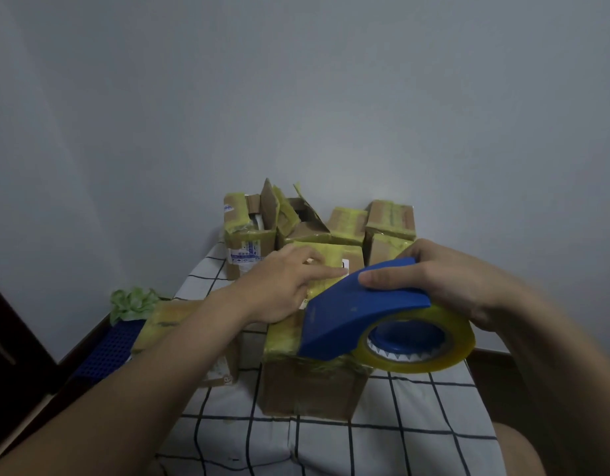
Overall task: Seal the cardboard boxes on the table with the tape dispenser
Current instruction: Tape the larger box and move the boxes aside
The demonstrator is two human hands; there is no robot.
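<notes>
The back row of boxes [389, 221] against the wall looks mostly wrapped in yellowish tape, but one open box [296, 214] among them has its flaps standing up, so at least that one appears left to seal. The near box [310, 389] stands at the middle of the table and already carries tape over its top and upper edges. It seems to be the one in hand, partway through a strip. A flatter taped box [179, 324] lies to its left.

The blue tape dispenser [358, 314] sits over the near box's top right edge, its yellowish tape roll [458, 338] toward the person. The right hand [444, 280] grips the dispenser from above, fingers curled round its hood. The left hand [283, 286] lies flat on the box top with straight fingers, pressing it down just beside the dispenser's nose.

The room shows a bare grey wall [296, 97] and something dark [8, 338] at the left edge. The table wears a white cloth [416, 424] with a black grid. Beside it on the left are a blue perforated crate [107, 348] and something crumpled and green [133, 302].
</notes>
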